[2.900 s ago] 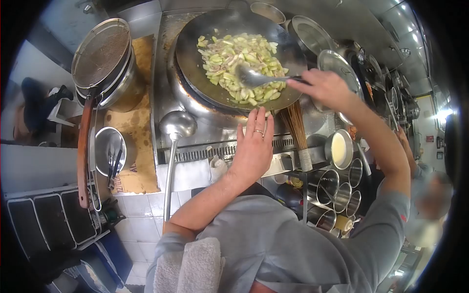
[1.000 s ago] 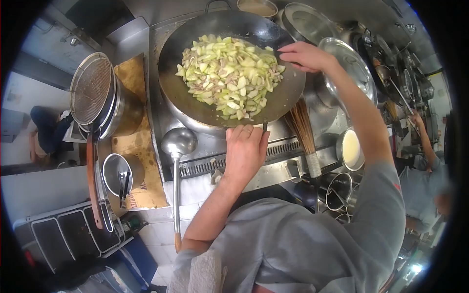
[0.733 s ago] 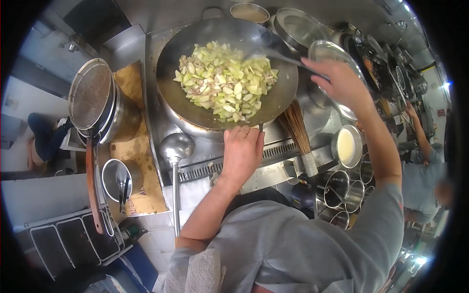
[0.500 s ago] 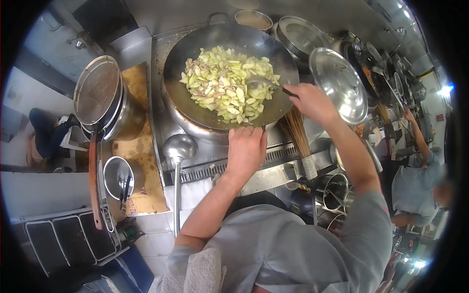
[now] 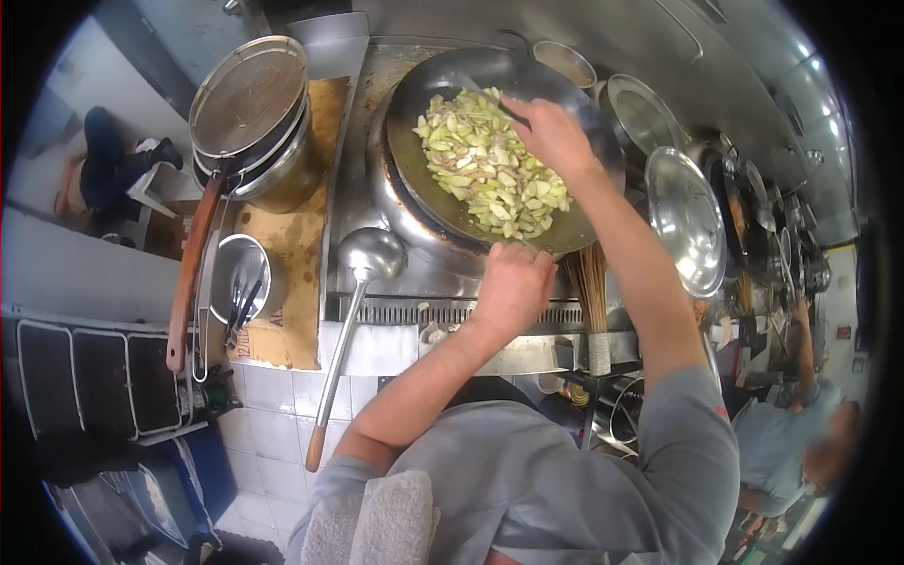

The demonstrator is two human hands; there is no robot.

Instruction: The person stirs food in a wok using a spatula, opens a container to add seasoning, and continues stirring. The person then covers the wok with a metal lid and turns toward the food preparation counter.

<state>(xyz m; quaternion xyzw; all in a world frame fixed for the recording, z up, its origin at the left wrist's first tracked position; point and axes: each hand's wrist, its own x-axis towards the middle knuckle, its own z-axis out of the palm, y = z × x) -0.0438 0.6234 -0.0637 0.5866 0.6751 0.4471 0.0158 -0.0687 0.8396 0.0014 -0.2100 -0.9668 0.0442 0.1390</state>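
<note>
Pale green sliced vegetables with bits of meat (image 5: 490, 169) lie in a large dark wok (image 5: 424, 89) on the stove. The fingers of my left hand (image 5: 516, 287) are closed on the wok's near rim; the grip itself is partly hidden. My right hand (image 5: 554, 137) reaches over the wok, wrapped round the dark handle of a metal spatula (image 5: 468, 85), whose head is at the far left edge of the food. A steel ladle (image 5: 372, 254) with a wooden end rests to the left of my left hand. Right of it, a bamboo brush (image 5: 591, 292) stands below the wok.
At the left, strainers (image 5: 250, 94) sit on a pot, with a steel cup of utensils (image 5: 240, 278) nearer me. A metal lid (image 5: 686, 221) and a round pan (image 5: 640, 113) are at the right. Further right, a co-worker (image 5: 786, 438) reaches toward other woks.
The spatula and my right hand have moved from the food's right side to its far left edge. My left hand stays at the rim, and the wok looks tilted. The whole view has shifted.
</note>
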